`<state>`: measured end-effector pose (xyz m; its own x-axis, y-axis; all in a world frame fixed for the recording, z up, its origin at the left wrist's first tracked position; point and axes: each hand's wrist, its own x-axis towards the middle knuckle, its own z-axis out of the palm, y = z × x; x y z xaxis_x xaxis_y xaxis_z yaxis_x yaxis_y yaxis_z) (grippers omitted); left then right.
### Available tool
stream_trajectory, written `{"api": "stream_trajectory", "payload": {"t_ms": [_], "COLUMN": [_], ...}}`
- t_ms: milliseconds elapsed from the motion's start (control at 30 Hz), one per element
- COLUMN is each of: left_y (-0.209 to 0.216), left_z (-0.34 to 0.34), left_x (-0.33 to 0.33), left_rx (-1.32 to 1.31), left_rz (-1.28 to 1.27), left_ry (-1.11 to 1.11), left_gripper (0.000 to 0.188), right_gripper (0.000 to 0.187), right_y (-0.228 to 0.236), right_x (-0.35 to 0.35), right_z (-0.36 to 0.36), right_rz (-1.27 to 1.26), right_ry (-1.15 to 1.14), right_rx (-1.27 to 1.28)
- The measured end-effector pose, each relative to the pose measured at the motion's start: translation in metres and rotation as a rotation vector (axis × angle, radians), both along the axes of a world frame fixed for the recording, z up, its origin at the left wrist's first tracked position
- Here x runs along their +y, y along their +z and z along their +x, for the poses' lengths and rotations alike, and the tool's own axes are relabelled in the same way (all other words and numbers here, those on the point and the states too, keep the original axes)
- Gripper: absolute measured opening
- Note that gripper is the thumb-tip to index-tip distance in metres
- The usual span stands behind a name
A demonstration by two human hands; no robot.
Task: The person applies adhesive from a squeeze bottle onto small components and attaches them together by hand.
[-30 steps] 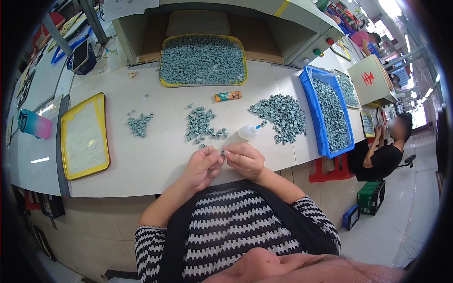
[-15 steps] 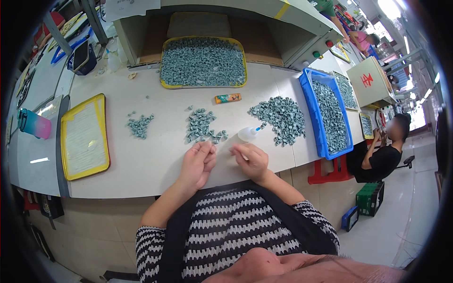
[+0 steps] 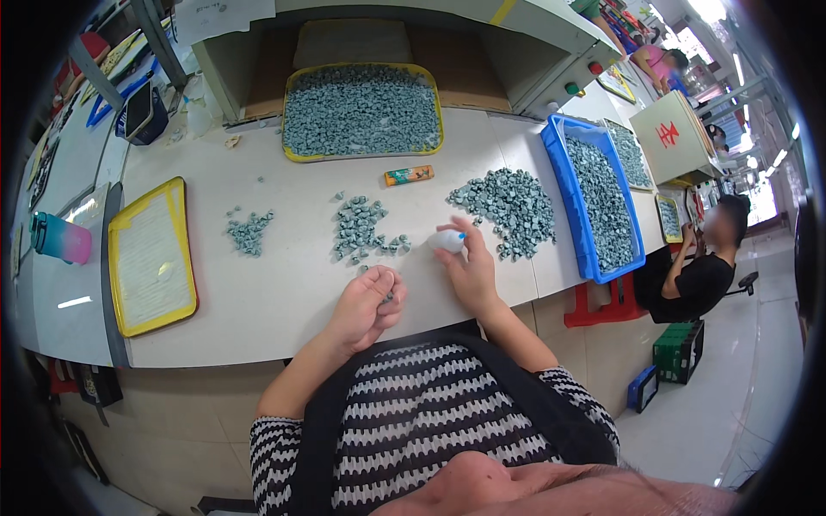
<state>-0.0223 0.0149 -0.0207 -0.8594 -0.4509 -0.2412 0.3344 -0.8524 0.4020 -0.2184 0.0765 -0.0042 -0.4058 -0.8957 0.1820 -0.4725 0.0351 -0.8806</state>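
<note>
My left hand is closed near the table's front edge, with small grey-green pieces showing between its fingers. To its right, my right hand has thumb and fingers around a small white squeeze bottle with a blue tip. The bottle leans above the tabletop, its tip toward the upper right. Just beyond my left hand lies a loose middle pile of grey-green pieces. A larger pile of them spreads to the right of the bottle, and a smaller pile lies farther left.
A yellow-rimmed tray of pieces stands at the back, under a cabinet. On the right is a blue bin full of them. An orange-and-green cylinder lies mid-table. Left are a yellow tray and a drinking bottle. A person sits at right.
My right hand has moved forward and taken hold of the white squeeze bottle, tilting it. My left hand stays closed, turned slightly, and pieces now show in it. The whole view has shifted slightly.
</note>
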Motion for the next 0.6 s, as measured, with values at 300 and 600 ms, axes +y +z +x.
{"api": "stream_trajectory", "payload": {"t_ms": [300,600], "left_y": [0.017,-0.004], "left_z": [-0.008,-0.003], "left_x": [0.0,-0.001], "left_rx": [-0.084,-0.02], "left_rz": [0.06,0.038], "left_ry": [0.094,0.102], "left_gripper": [0.019,0.018], "right_gripper": [0.046,0.045], "right_y": [0.013,0.02], "right_x": [0.005,0.008], "right_z": [0.002,-0.005], "right_rz": [-0.143,-0.161], "right_ry": [0.232,0.236], "right_rx": [0.31,0.434]}}
